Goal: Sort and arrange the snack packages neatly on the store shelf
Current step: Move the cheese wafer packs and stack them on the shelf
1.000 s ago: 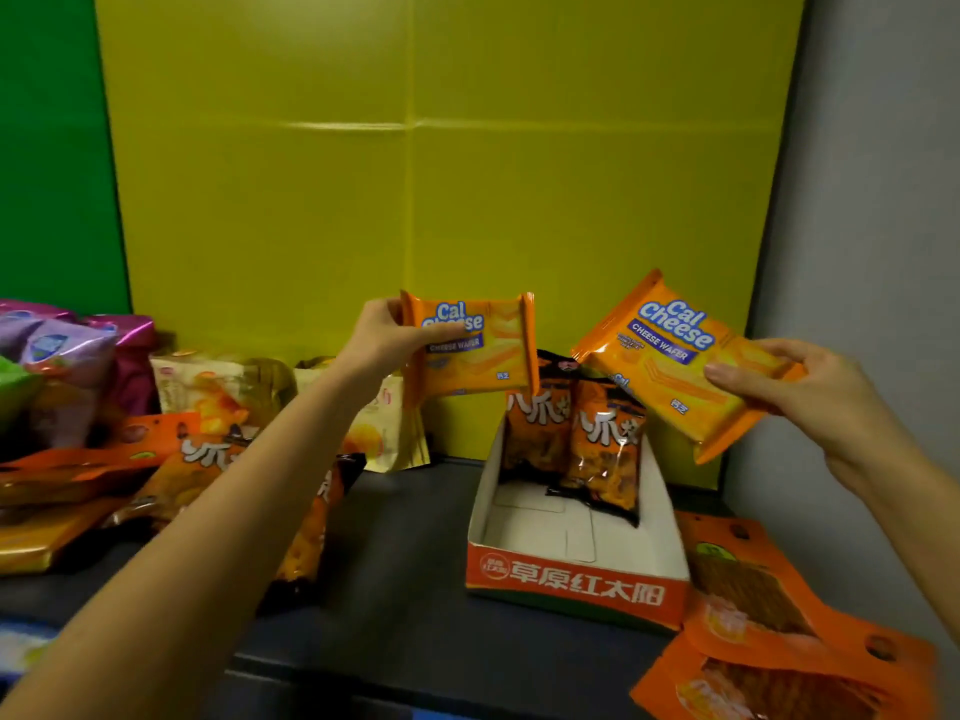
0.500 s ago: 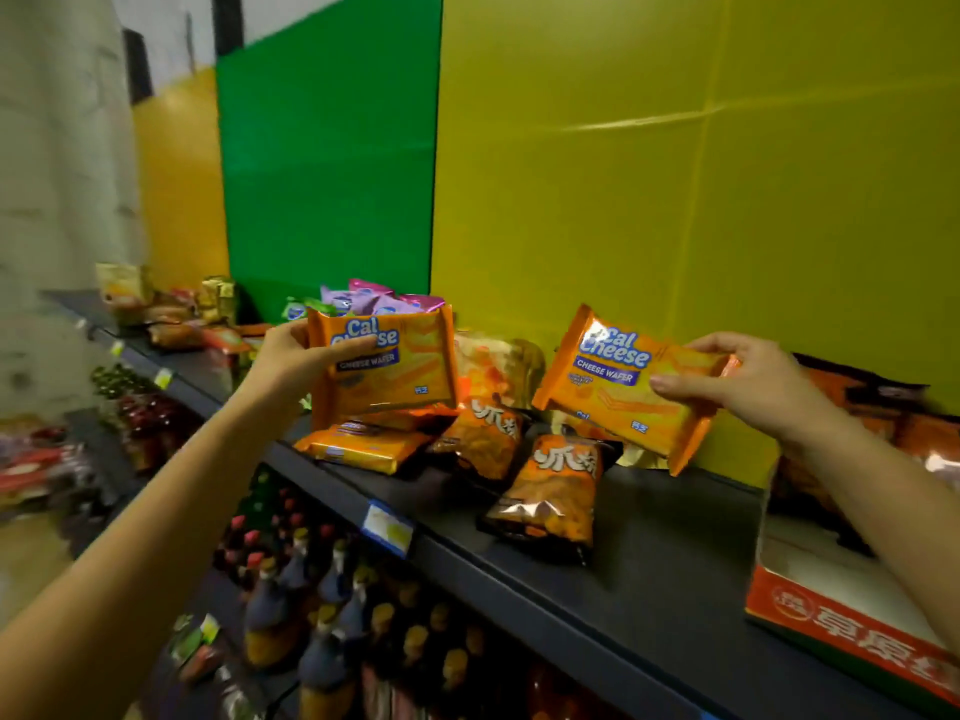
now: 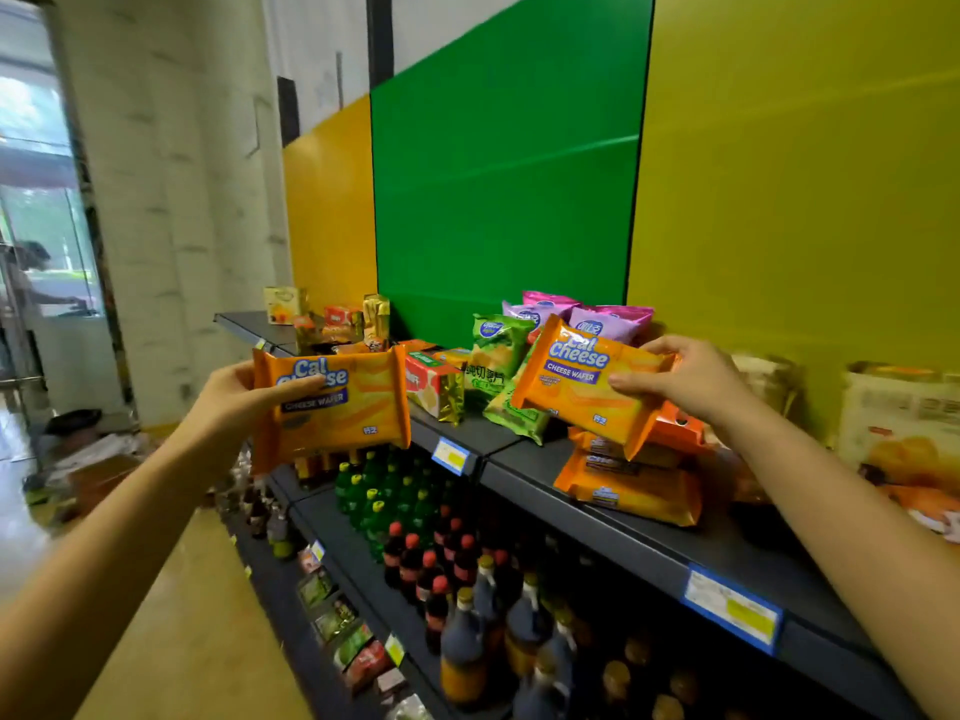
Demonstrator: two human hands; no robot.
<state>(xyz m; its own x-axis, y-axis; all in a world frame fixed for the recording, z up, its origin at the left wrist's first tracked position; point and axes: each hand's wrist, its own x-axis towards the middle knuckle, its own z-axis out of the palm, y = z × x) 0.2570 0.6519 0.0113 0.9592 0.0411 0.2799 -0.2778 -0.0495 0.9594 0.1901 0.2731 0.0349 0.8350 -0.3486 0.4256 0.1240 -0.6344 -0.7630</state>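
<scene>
My left hand [image 3: 244,394] grips an orange Cal Cheese wafer pack [image 3: 343,407] by its left edge, held in the air in front of the shelf's front edge. My right hand [image 3: 685,379] holds a second Cal Cheese pack [image 3: 576,387], tilted, just above a stack of the same orange packs [image 3: 628,485] lying flat on the dark shelf [image 3: 644,537]. Behind it stand green chip bags [image 3: 496,350] and pink and purple bags [image 3: 602,319].
A red-and-gold box [image 3: 434,384] lies between the two held packs. More boxes [image 3: 332,317] sit at the shelf's far left end. Cream bags [image 3: 898,423] stand at the right. Lower shelves hold drink bottles [image 3: 441,558]. A floor aisle with clutter lies to the left.
The view has swung further left along the shelf. Both hands carried their wafer packs left; the right one now hovers over the stack of the same packs.
</scene>
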